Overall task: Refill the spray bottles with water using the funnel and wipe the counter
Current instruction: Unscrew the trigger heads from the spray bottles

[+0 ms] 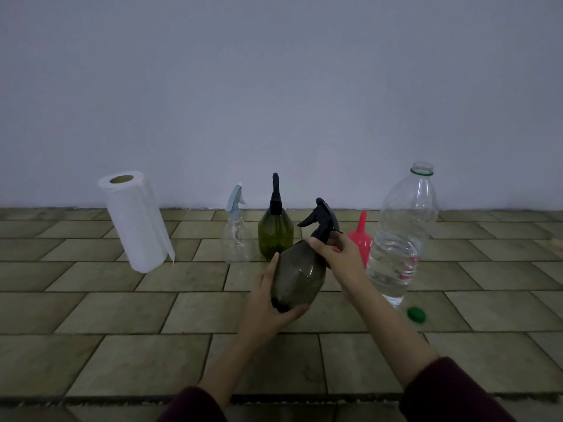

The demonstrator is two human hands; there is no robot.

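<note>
A dark smoky spray bottle (pixel 300 275) with a black trigger head (pixel 323 219) is tilted above the tiled counter (pixel 152 315). My left hand (pixel 271 303) grips its body from the left and underneath. My right hand (pixel 338 254) holds its neck just under the trigger head. Behind stand a clear spray bottle (pixel 237 236) with a pale blue head and a green spray bottle (pixel 275 231) with a black head. A red funnel (pixel 362 236) stands spout-up, partly hidden by my right hand. An open, partly filled water bottle (pixel 402 239) stands at the right.
A white paper towel roll (pixel 135 220) stands upright at the back left. A green bottle cap (pixel 416 315) lies on the counter in front of the water bottle. A plain wall rises behind the counter.
</note>
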